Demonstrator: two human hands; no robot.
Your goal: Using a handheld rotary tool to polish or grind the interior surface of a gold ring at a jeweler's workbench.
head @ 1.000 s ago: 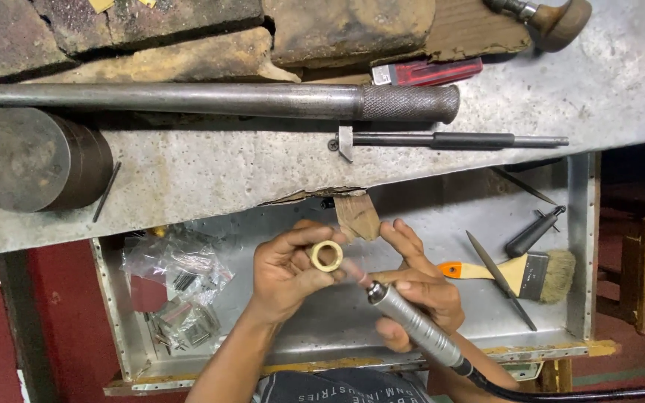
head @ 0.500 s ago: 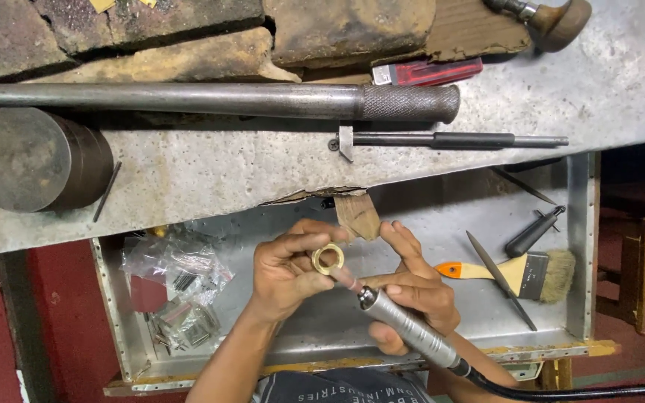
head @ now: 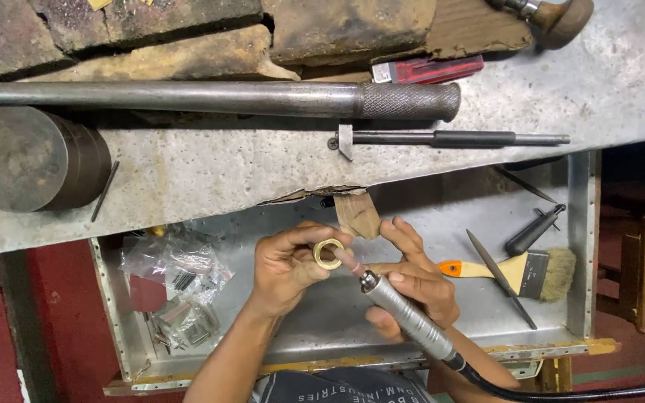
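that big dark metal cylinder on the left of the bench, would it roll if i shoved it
Probably. The cylinder appears to lie on its side, round face showing, so a sideways push could roll it. It looks solid and thick, likely heavy. The thin rod beside it might check it.

Worn metal-topped workbench (head: pixel 210 179) spans the far side, rough stone blocks (head: pixel 151 37) along its back edge. Open metal drawer (head: pixel 584 246) below, near side. Red floor (head: pixel 9 313) shows left and right of the drawer. Even, flat light, soft shadows.
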